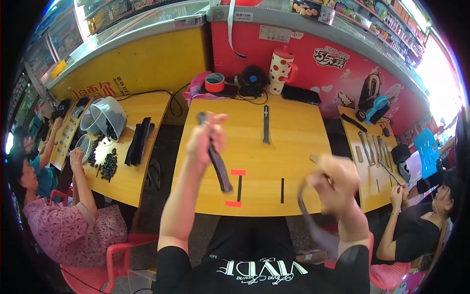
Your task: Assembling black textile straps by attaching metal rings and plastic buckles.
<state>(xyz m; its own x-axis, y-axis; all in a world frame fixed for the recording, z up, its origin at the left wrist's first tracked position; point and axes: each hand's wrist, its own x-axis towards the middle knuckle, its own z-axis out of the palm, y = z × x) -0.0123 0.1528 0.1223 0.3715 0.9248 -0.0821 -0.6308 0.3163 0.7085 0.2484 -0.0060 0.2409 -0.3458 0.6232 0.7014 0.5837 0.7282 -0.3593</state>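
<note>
My left hand (201, 144) is raised over the left part of the wooden table (303, 132), closed around a dark strap (220, 169). One end of this strap sticks up past my fingers; the rest hangs down toward the table. Over the right front edge my right hand (338, 181) makes a fist around another dark strap (318, 232), which curves down toward my lap, blurred by motion. A third dark strap (266, 125) lies lengthwise at the middle back. Nearer me, a black strip (240, 188) sits between two red tape pieces (238, 172), and a second black strip (282, 191) lies to its right.
A red tape roll (214, 83), a black fan (252, 81) and a dotted tumbler (282, 71) line the back edge. People sit at side tables: left holds tubs (108, 117) and small black parts (108, 164), right holds several straps (379, 149).
</note>
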